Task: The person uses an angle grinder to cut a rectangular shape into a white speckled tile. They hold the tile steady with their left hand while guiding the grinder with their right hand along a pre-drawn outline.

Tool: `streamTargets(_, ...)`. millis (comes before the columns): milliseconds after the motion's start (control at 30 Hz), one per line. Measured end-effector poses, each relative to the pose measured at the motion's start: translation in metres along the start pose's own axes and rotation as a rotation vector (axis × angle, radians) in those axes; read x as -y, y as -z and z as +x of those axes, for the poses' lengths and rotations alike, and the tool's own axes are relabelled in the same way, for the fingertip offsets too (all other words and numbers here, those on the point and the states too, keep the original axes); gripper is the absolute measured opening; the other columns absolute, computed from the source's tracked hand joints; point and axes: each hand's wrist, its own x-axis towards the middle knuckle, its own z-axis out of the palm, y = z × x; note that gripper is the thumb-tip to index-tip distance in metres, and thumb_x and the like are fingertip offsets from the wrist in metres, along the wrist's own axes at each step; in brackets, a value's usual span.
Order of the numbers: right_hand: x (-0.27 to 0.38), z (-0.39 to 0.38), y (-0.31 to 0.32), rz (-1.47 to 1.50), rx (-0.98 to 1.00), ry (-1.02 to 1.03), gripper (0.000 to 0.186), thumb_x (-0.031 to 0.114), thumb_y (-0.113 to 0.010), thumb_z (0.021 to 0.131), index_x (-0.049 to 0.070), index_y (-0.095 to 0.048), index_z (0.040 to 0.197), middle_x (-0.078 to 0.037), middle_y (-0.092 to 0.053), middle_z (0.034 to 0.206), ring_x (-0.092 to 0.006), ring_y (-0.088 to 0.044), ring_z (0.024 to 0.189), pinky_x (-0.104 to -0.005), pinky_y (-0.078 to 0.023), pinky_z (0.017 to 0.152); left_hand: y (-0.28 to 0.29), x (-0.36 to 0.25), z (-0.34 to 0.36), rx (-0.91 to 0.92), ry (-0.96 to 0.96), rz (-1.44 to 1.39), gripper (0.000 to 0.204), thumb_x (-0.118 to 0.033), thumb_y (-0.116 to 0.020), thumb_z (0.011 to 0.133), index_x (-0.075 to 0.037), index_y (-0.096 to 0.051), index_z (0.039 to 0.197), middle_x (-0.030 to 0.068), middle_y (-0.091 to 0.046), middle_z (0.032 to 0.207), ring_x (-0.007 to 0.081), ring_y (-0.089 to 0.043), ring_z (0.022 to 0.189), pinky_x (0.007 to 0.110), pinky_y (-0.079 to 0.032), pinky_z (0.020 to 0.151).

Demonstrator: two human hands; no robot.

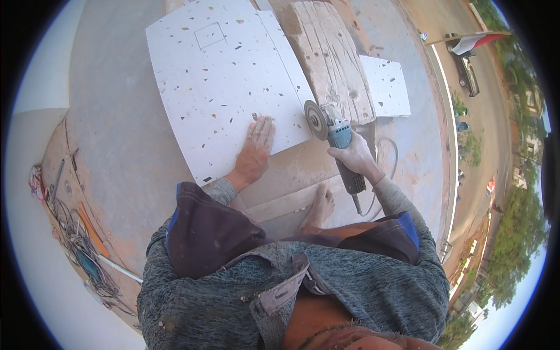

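Note:
My left hand (255, 151) lies flat with fingers extended on a large white speckled tile panel (210, 81), which has a small marked rectangle and a long line near its right edge. My right hand (356, 154) grips a teal angle grinder (339, 135) with a cord at its rear. The grinder's disc (315, 119) is at the panel's right edge; whether it touches cannot be told. Beside the panel lies a worn, scored wooden block (329, 58), with a smaller speckled piece (385, 86) at its right.
My bare foot (321, 210) rests on the dusty floor below the grinder. A heap of cables (76, 245) and an orange strip (93, 233) lie at the left by a white wall (35, 76). At the right, past a ledge, are a road below, a parked vehicle (465, 73), a flag and trees.

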Motion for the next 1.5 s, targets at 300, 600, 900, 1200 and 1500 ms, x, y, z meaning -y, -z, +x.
streamTargets(300, 0.012, 0.013, -0.002, 0.016, -0.044, 0.082, 0.052, 0.033, -0.081, 0.077, -0.007, -0.069, 0.108, -0.022, -0.076, 0.093, -0.034, -0.078, 0.086, -0.0437, -0.062, 0.083, 0.003, -0.001, -0.001, 0.012, 0.012, -0.017, 0.073, 0.007, -0.051, 0.089, 0.017, -0.036, 0.16, 0.0327, -0.03, 0.172, 0.044, -0.02, 0.165, 0.057, -0.016, 0.137)
streamTargets(600, 0.006, 0.034, -0.004, 0.006, -0.059, 0.123, 0.052, 0.034, -0.081, 0.076, -0.007, -0.07, 0.107, -0.017, -0.077, 0.086, -0.0316, -0.078, 0.083, -0.0419, -0.062, 0.08, 0.001, 0.0, -0.001, -0.013, -0.002, -0.044, 0.072, 0.008, -0.051, 0.089, 0.017, -0.037, 0.159, 0.0328, -0.029, 0.172, 0.0442, -0.02, 0.166, 0.057, -0.017, 0.136)
streamTargets(900, 0.026, 0.045, -0.002, 0.025, -0.078, 0.153, 0.061, 0.035, -0.08, 0.076, -0.007, -0.069, 0.118, -0.021, -0.077, 0.094, -0.0312, -0.076, 0.089, -0.0422, -0.06, 0.085, 0.0, -0.001, -0.002, 0.008, 0.011, -0.035, 0.073, 0.007, -0.051, 0.088, 0.017, -0.037, 0.159, 0.0324, -0.029, 0.173, 0.0438, -0.019, 0.166, 0.057, -0.017, 0.137)
streamTargets(1200, 0.033, 0.064, -0.001, 0.091, -0.052, 0.171, 0.056, 0.031, -0.08, 0.075, -0.008, -0.07, 0.114, -0.019, -0.075, 0.089, -0.0312, -0.076, 0.083, -0.0424, -0.06, 0.08, 0.0, -0.002, 0.0, 0.013, 0.002, -0.022, 0.074, 0.008, -0.051, 0.087, 0.017, -0.037, 0.159, 0.0326, -0.03, 0.172, 0.0444, -0.02, 0.166, 0.057, -0.016, 0.137)
streamTargets(1500, 0.041, 0.081, 0.0, 0.172, -0.031, 0.208, 0.054, 0.026, -0.081, 0.076, -0.008, -0.07, 0.116, -0.02, -0.076, 0.094, -0.029, -0.075, 0.083, -0.0418, -0.061, 0.08, -0.002, -0.001, 0.0, 0.003, 0.001, -0.042, 0.073, 0.008, -0.051, 0.088, 0.017, -0.036, 0.159, 0.0329, -0.029, 0.172, 0.0451, -0.02, 0.165, 0.057, -0.017, 0.136)
